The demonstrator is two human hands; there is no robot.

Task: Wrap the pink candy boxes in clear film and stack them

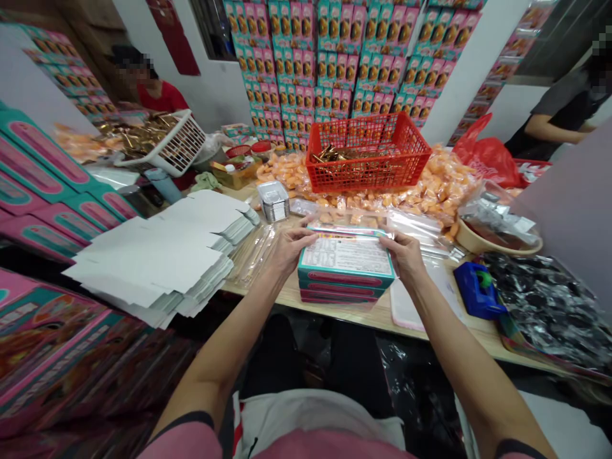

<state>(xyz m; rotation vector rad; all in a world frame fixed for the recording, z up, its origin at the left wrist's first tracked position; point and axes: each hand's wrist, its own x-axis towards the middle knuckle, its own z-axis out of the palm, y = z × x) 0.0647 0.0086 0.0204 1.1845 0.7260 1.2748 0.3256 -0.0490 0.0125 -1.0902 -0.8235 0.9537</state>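
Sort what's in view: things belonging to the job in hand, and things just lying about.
In the job:
left hand and right hand
stacked printed boxes between them
clear plastic at the boxes' far edge

Apparently just lying about:
red basket
white basket
red plastic bag

The boxes [346, 275] are teal and pink, one basket [370, 180] red.
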